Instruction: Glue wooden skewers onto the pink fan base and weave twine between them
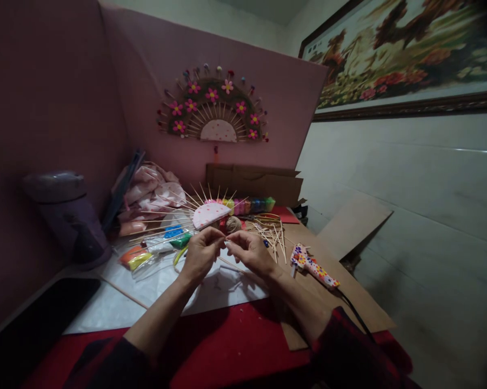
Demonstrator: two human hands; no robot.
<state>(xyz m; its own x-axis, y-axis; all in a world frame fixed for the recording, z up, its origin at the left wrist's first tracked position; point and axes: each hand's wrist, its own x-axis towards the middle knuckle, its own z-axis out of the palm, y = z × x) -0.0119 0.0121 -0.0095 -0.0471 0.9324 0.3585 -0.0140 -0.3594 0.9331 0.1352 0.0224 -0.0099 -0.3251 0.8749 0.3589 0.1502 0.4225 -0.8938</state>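
Observation:
My left hand (202, 251) and my right hand (249, 249) meet over the white sheet (162, 286), fingertips pinched together on something thin I cannot make out. Just beyond them lies a half-made fan (208, 214): a pink half-disc with thin wooden sticks radiating from it. A ball of twine (234, 223) sits beside the half-disc, behind my right fingers. Loose wooden sticks (273, 232) lie in a pile to the right of my right hand.
A flower-patterned glue gun (314, 267) with a black cord lies on brown cardboard at right. Coloured clay packs (135, 258) and a row of clay tubs (251, 205) sit nearby. A finished flower fan (214, 111) hangs on the pink board. A purple jug (67, 213) stands at left.

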